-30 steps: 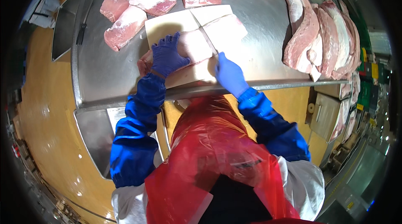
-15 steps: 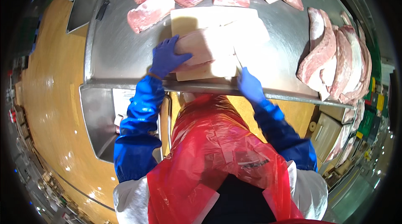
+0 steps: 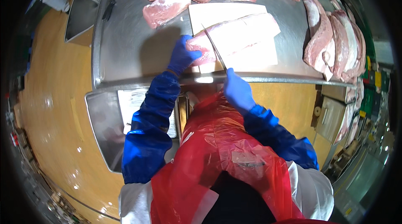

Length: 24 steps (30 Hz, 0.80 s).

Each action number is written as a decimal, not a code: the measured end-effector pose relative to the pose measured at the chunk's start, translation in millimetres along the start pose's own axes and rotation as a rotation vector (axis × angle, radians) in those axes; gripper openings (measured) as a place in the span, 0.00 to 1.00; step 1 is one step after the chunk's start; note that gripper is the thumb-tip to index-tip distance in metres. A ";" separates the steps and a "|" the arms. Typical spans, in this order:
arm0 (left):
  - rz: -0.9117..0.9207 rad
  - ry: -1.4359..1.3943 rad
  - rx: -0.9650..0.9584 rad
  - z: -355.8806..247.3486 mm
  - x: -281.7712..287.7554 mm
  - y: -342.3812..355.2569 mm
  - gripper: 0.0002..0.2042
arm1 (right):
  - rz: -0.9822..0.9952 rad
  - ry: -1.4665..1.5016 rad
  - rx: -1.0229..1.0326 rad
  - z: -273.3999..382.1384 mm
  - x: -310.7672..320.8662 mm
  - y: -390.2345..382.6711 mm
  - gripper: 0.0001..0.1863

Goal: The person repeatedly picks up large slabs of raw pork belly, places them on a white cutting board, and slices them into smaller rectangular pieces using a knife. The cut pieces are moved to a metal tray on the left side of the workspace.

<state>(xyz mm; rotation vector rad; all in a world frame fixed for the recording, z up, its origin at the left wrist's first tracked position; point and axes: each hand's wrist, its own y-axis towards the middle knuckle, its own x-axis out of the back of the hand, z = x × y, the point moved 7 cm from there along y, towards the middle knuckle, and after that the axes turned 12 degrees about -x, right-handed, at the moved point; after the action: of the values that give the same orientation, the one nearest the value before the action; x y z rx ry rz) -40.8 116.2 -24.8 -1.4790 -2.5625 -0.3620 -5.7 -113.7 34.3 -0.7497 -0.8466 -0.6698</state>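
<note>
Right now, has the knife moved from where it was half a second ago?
Yes: judged against the long meat strips on the table's right side, the knife has shifted left, away from them.

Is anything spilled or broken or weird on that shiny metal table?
No, nothing stands out. The long piece of meat lies on the white board, with the left hand at its left end and the right hand holding a knife. Glare hides some detail.

From the person's head, the scene is viewed steeply downward through a fisheye lens; the red apron point(image 3: 209, 140) is seen near, the metal table point(image 3: 121, 52) farther.
</note>
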 end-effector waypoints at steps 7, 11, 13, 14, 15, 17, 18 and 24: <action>-0.150 0.003 -0.140 27.5 -1.9 -7.0 0.22 | 0.022 -0.056 -0.065 26.8 -35.2 83.4 0.15; -0.195 -0.179 0.092 61.7 54.5 -30.3 0.22 | 0.178 -0.049 -0.072 25.1 -33.5 29.7 0.15; -0.256 0.124 -0.030 0.8 49.1 -41.5 0.21 | 0.023 -0.002 -0.086 -48.1 -30.2 -23.7 0.15; -0.285 0.235 -0.152 -10.2 85.1 -69.5 0.21 | 0.108 -0.010 -0.149 -65.5 -26.8 -40.6 0.13; -0.305 0.238 -0.141 -13.5 117.2 -105.9 0.21 | 0.162 -0.049 -0.119 -77.5 -13.3 -58.3 0.12; -0.204 0.282 0.218 -26.1 165.0 -162.2 0.21 | 0.129 -0.147 -0.086 -106.7 9.5 -81.8 0.11; -0.263 0.455 0.299 5.2 206.1 -219.8 0.23 | 0.066 -0.082 -0.031 -111.5 26.4 -75.4 0.10; 0.018 0.846 -0.311 -66.3 7.6 -110.3 0.43 | -0.122 1.146 -0.320 -170.0 85.9 54.4 0.12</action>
<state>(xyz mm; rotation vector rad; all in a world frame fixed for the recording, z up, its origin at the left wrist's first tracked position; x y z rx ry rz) -139.1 50.4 26.5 -1.0765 -1.8552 -1.1375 147.8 -237.3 13.6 -0.4654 0.2760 -1.1816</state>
